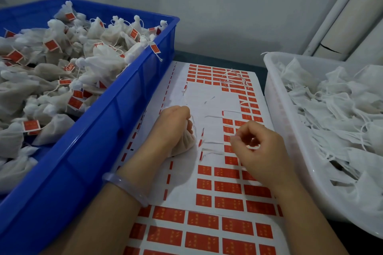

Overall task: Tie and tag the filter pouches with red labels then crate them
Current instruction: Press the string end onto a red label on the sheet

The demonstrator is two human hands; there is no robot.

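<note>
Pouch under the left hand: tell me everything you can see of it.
The pouch is a small off-white bag of thin, fabric-like filter material, rounded and filled, with gathers running up toward its neck. The left hand grips the neck from above and hides the top, so only the lower belly shows. It rests on a bare white stretch of the label sheet. No red label shows on it.
</note>
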